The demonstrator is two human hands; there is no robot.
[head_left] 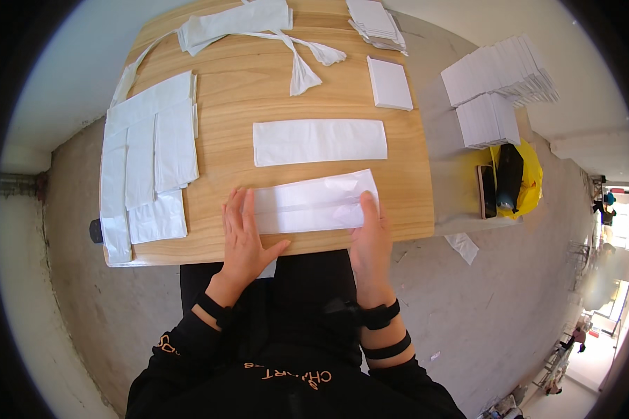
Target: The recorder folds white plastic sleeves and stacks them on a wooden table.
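Observation:
A long folded white plastic sheet (307, 204) lies near the table's front edge, slightly tilted, its right end higher. My left hand (243, 237) rests at its left end, fingers stretched out and thumb apart. At the right end my right hand (370, 241) grips the sheet, thumb on top; its other fingers are mostly hidden and slightly blurred. Just beyond lies a second folded white strip (320, 142), flat and parallel to the front edge.
Overlapping stacks of folded white sheets (147, 150) cover the table's left side. Crumpled white strips (237, 28) lie at the far edge. White card stacks (390, 82) stand at far right. Beside the wooden table (223, 105), a grey surface holds more stacks (488, 120), a phone (486, 190) and a yellow bag (531, 178).

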